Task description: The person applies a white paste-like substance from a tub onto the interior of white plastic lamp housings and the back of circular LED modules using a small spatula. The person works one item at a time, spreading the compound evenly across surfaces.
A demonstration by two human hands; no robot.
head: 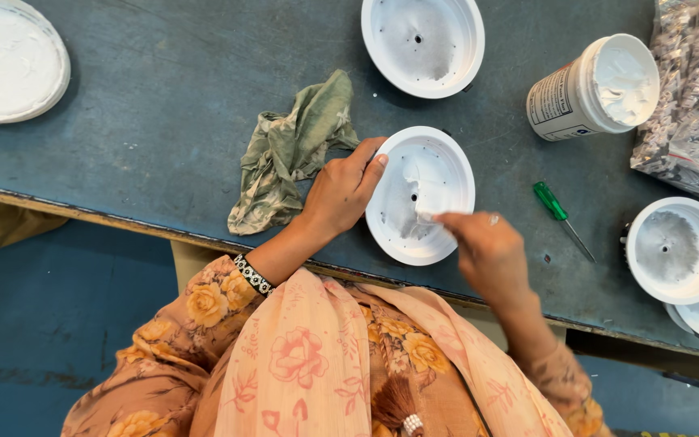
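A round white dish-shaped part (428,166) lies on the dark table (163,89) in front of me, smeared inside with white paste. My left hand (341,193) rests against its left rim, fingers curled on the edge. My right hand (483,247) is blurred at the part's lower right, its fingertips pinched together and touching the paste inside; whether it holds a small tool I cannot tell.
An open white tub of paste (596,89) stands at the right. A green crumpled rag (293,150) lies left of my left hand. A green-handled screwdriver (560,217), more white round parts (422,44) (677,249), a white lid (10,61) and a plastic bag (693,97) lie around.
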